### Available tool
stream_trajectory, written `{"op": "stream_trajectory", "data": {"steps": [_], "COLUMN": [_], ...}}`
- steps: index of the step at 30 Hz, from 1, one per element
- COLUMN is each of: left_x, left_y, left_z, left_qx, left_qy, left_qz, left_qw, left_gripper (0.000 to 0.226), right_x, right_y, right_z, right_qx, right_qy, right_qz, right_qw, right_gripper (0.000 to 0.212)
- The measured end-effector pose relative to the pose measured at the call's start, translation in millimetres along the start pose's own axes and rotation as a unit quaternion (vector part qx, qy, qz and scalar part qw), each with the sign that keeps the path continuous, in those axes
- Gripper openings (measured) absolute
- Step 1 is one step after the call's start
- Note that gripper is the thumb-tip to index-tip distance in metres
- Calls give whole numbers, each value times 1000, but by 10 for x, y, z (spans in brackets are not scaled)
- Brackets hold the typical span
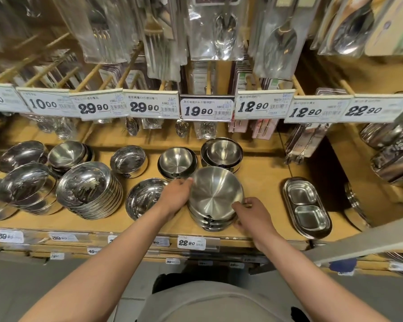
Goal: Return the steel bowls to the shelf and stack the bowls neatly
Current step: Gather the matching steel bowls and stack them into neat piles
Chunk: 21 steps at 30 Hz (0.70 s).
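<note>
A stack of steel bowls (215, 194) stands near the front of the wooden shelf (263, 182), its top bowl tilted slightly toward me. My left hand (176, 194) grips the left rim of the top bowl, thumb over the edge. On the stack's right side my right hand (254, 213) holds it, fingers curled on the rim and side. Behind stand another steel bowl (177, 162) and a nested pair of bowls (222, 153).
A shallow steel dish (144, 197) lies left of the stack, with stacked plates (90, 190) and more bowls further left. A two-compartment steel tray (306, 206) sits at the right. Price tags (206, 110) and hanging packaged cutlery crowd the space above.
</note>
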<state>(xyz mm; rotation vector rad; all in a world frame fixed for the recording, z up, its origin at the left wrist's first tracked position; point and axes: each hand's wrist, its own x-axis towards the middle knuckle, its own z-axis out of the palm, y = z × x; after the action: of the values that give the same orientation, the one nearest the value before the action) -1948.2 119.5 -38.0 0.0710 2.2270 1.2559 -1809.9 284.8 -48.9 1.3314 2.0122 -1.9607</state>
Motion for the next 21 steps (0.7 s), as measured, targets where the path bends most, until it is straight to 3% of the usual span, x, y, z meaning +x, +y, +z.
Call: {"op": "stream_trajectory", "data": {"steps": [11, 21], "left_x": [56, 220], "left_y": [74, 126], "left_z": [-32, 15], "left_qx": [25, 15], "left_qy": [-56, -70], "left_qz": [42, 19], "left_qw": [997, 997], "left_gripper": [44, 43], "right_x": [9, -10], "right_y": [88, 145], "right_z": [23, 49], "right_qx": [-3, -7], "right_qy": [30, 45], "right_qz": [-34, -36], "right_qw": [999, 998], "right_gripper": [24, 35]}}
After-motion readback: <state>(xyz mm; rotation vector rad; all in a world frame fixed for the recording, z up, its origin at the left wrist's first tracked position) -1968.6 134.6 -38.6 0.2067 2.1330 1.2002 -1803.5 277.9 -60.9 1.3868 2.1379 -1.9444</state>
